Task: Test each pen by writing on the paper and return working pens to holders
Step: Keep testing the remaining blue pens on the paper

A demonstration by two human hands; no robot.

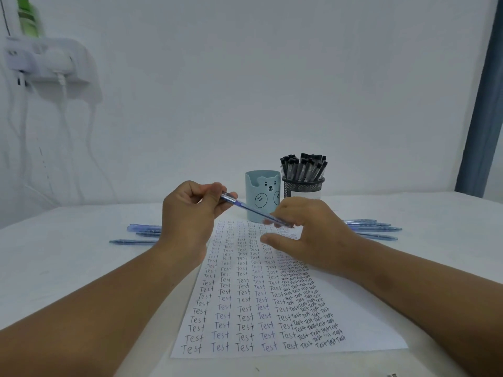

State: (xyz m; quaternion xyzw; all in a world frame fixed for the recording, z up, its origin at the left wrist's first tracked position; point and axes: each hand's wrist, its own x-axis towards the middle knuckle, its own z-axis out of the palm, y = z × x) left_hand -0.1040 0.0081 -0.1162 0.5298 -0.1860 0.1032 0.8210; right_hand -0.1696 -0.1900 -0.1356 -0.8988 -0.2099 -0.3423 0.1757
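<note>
paper: white, covered in rows of the handwritten word "Test", blue ink in the columns on its left, darker and more crowded writing on its right
held pen: clear blue barrel, above the far end of the paper
bear cup: pale blue with a drawn bear face and paws in black line, just beyond the paper
mesh cup: black wire mesh, right of the bear cup
pens in mesh cup: clear grey bodies, black caps
left pens: blue, left of the paper
right pens: blue, right of the paper
table: white
wall: white
bottle: green, far up-left of the paper
</note>
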